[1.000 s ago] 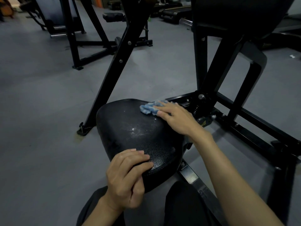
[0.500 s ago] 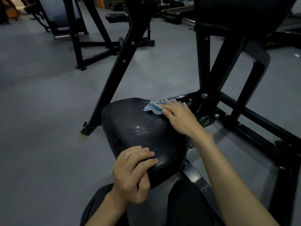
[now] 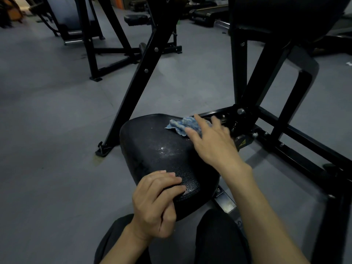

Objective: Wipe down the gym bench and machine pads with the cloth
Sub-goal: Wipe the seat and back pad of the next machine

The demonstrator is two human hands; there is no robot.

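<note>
Head view: a black textured seat pad [image 3: 162, 149] of a gym machine occupied the centre, with a patch of pale specks near its middle. A crumpled blue cloth [image 3: 182, 125] lay on the far right edge of the pad. The right hand [image 3: 213, 143] rested on the cloth with fingers [image 3: 198, 121] straight and spread wide, pressing it against the pad. The left hand [image 3: 154, 204] rested on the near edge of the pad, its fingers curled over the rim and its thumb tucked beside them. The black steel frame [image 3: 245, 77] of the machine rose behind the pad, and a slanted strut [image 3: 137, 86] ran down to the grey floor [image 3: 47, 130] at the left. A dark back pad [image 3: 285, 14] hung above at the upper right. Further machines [image 3: 91, 40] stood well apart in the background. The person's dark-clothed knees [image 3: 219, 237] showed at the lower edge.
</note>
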